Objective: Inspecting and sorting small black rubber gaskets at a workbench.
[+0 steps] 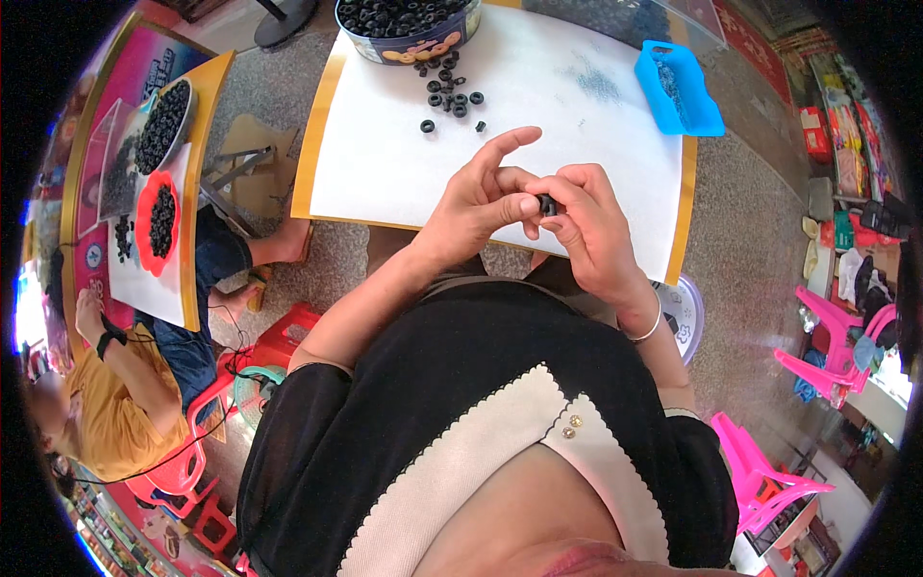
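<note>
A small black ring-shaped part (547, 206) is pinched between the fingertips of both hands over the near side of the white-topped table (385, 173). My left hand (481, 204) holds it with thumb and curled fingers, its index finger stretched away. From the other side my right hand (591, 229) grips the same part with thumb and fingers, which cover some of it. Beyond my hands lies a loose group of black rings and smaller black pieces (461, 111). Behind them stands a round tub (423, 48) heaped with more black parts.
A blue plastic tray (707, 117) with small bits sits at the table's right edge. Another person (135, 404) sits at a side table on the left, with a red bowl (147, 231) and a white bowl (189, 120) of black parts. Pink stools (755, 471) stand at right.
</note>
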Action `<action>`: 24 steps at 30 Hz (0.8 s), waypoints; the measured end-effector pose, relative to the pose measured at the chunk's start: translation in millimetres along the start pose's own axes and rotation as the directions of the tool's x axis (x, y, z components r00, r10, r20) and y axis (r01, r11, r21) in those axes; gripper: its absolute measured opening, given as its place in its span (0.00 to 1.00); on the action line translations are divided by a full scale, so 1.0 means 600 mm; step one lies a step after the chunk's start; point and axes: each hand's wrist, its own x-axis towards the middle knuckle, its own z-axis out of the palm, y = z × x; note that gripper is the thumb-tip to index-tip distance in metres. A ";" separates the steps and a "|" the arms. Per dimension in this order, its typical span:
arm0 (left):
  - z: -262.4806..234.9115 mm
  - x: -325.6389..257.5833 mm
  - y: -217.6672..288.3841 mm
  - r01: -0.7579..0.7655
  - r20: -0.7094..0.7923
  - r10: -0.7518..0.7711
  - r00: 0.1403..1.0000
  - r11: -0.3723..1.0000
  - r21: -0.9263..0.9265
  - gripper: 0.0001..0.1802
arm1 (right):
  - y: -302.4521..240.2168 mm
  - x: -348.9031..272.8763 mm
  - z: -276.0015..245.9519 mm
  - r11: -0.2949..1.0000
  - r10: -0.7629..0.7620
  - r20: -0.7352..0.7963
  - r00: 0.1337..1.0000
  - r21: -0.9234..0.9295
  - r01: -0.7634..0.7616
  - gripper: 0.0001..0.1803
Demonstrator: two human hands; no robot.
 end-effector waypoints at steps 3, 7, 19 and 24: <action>0.007 -0.004 0.009 0.009 -0.018 -0.008 1.000 0.999 0.053 0.37 | 0.003 -0.003 0.000 0.999 0.012 0.016 1.000 0.037 -0.013 0.17; -0.001 -0.005 0.016 0.025 0.003 -0.026 1.000 0.988 0.155 0.36 | 0.003 -0.004 -0.002 0.999 0.034 0.083 0.996 -0.004 -0.034 0.20; -0.005 -0.002 -0.023 0.009 -0.111 -0.007 0.994 1.000 0.024 0.13 | 0.006 -0.002 0.012 0.999 -0.022 -0.075 0.997 -0.043 0.019 0.18; 0.009 0.001 -0.020 0.027 -0.136 -0.030 0.990 0.999 -0.021 0.12 | 0.020 0.002 0.023 0.993 0.001 -0.111 0.994 -0.118 -0.014 0.14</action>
